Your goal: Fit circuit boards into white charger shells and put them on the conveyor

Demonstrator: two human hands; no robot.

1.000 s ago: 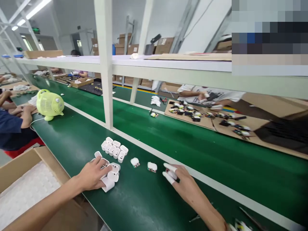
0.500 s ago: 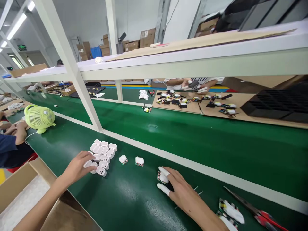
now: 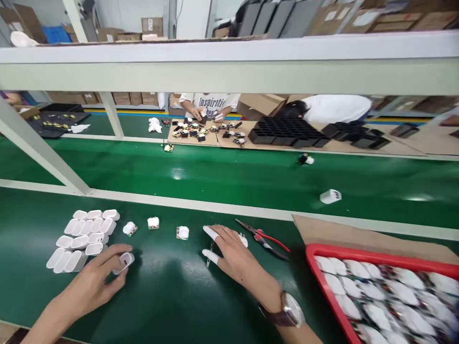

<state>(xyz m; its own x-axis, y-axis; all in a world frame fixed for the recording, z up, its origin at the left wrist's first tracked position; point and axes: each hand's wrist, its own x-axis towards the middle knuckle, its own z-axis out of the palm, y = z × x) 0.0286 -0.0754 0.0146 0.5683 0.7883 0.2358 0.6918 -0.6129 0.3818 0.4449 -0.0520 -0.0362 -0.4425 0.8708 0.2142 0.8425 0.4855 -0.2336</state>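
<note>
Casing [image 3: 126, 261] now apart, green bench [image 3: 163, 298] beneath

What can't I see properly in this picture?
In the head view:
White piece beyond the right hand: partly hidden by that hand.
White casing: partly covered by the left hand.
Red tray: cut off by the right and bottom edges.
Co-worker's shirt: lower lettering too small and blurred to read fully.
</note>
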